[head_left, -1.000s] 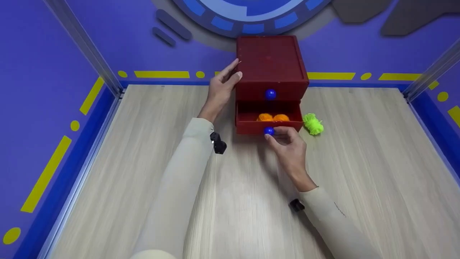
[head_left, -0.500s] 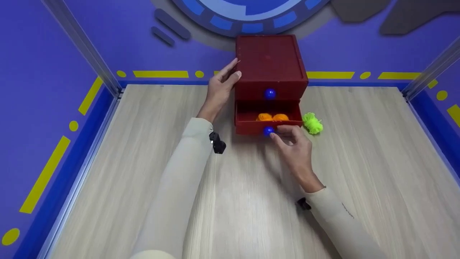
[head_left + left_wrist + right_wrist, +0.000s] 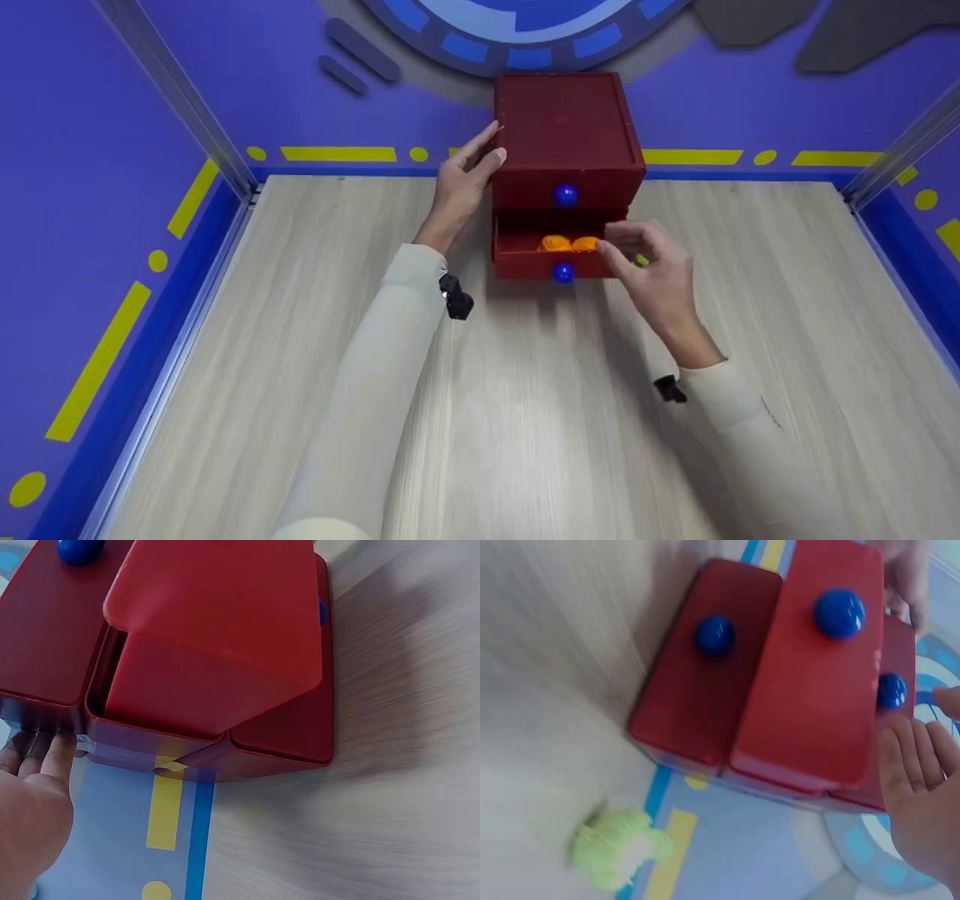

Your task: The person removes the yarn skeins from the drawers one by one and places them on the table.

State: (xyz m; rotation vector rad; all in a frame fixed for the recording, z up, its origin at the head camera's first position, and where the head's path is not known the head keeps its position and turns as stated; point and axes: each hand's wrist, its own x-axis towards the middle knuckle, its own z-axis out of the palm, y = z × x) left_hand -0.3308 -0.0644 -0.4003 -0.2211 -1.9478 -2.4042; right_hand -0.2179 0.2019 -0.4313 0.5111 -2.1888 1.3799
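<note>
A dark red drawer cabinet [image 3: 562, 120] stands against the back wall, its middle drawer [image 3: 525, 265] pulled out. Two orange yarn balls [image 3: 556, 243] sit inside that drawer. My left hand [image 3: 461, 191] rests against the cabinet's left side, fingers extended along it. My right hand [image 3: 660, 281] is over the drawer's right front corner, thumb and fingers apart with nothing between them. Blue round knobs [image 3: 839, 613] mark the drawer fronts; no finger is on them. A bright green yarn bundle [image 3: 619, 844] lies on the table right of the cabinet, mostly hidden behind my right hand in the head view.
The light wood-grain table [image 3: 510, 420] is bordered by blue panels with yellow marks [image 3: 337, 154]. Metal posts [image 3: 176, 97] stand at the back corners. In the right wrist view, the bottom drawer [image 3: 694, 690] is pushed in below the pulled-out one.
My right hand has let go of the drawer's blue knob and moved right and up, now covering most of the green yarn. My left hand and the pulled-out drawer stay in place.
</note>
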